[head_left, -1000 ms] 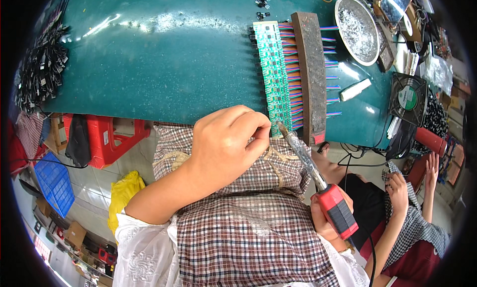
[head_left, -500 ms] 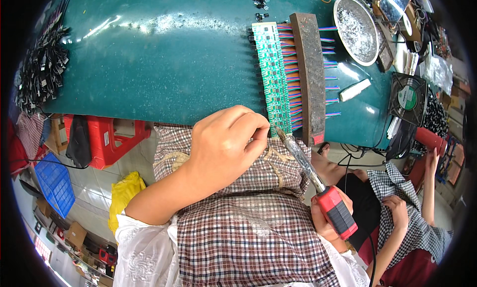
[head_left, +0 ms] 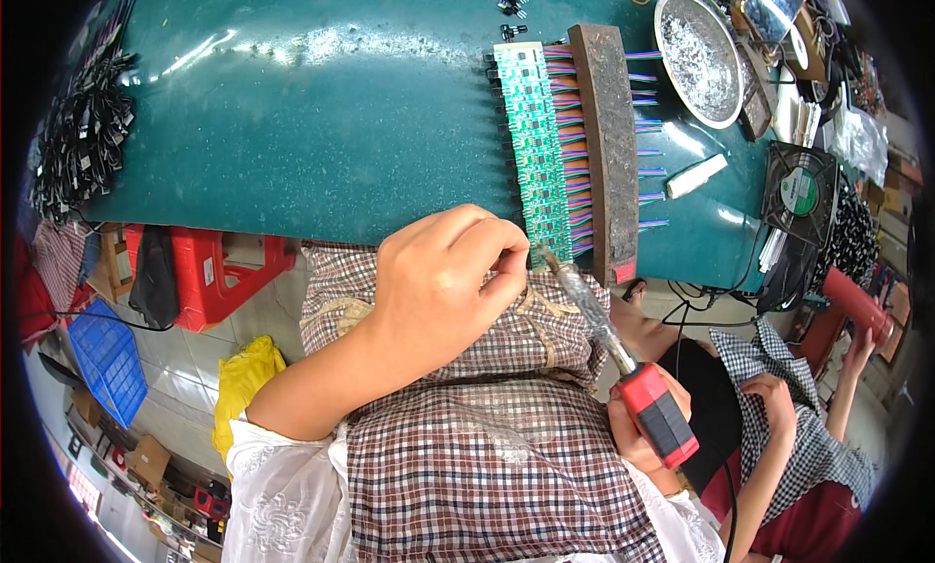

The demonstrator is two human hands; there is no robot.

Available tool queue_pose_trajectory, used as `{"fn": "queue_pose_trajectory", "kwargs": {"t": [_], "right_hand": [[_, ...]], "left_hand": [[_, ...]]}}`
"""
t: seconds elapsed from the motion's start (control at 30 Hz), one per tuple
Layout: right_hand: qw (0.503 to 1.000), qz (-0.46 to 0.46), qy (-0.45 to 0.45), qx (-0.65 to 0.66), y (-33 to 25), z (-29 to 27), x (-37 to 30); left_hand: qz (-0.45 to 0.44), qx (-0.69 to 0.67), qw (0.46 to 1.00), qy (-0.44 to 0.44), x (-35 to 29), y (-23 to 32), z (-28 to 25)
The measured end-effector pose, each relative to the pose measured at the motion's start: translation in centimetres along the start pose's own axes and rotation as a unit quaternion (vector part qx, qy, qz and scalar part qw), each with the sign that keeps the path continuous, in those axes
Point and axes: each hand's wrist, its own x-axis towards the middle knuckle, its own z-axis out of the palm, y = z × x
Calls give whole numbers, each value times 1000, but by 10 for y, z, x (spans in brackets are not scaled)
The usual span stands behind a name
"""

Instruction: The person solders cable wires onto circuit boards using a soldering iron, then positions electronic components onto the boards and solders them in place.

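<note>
A long strip of green circuit boards (head_left: 538,144) lies on the bench, with black parts along its left edge and coloured wires leaving its right edge. At the strip's near end, my left hand (head_left: 438,276) is closed in a pinch beside the left edge; what its fingertips hold is hidden. My right hand (head_left: 628,434) grips a soldering iron (head_left: 658,417) by its red and black handle, low on the right. The iron's tip points up and left to the strip's near end, close to my left fingertips. A dark heavy bar (head_left: 609,144) lies across the wires.
Several loose black parts (head_left: 510,0) lie beyond the strip. To the right are a metal bowl (head_left: 698,61), a white tube (head_left: 696,176) and a fan (head_left: 801,191). Bundled black cables (head_left: 83,139) lie far left. A co-worker sits close on the right, holding a red cylindrical object (head_left: 857,305).
The soldering iron has shifted very slightly at the strip's near end. My left hand has hardly moved. The co-worker's hands and red object have moved.
</note>
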Motion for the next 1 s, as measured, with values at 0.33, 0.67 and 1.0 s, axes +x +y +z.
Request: {"fn": "queue_pose_trajectory", "kwargs": {"t": [0.33,0.67,1.0], "right_hand": [[998,-39,4,-45,3,-2,-2],[998,-35,36,-36,4,0,1],[999,-17,42,-15,9,0,-5]], "left_hand": [[0,-1,1000,1,0,0,0],[2,-1,1000,-3,6,5,-7],[121,263,951,104,124,-43,-49]]}}
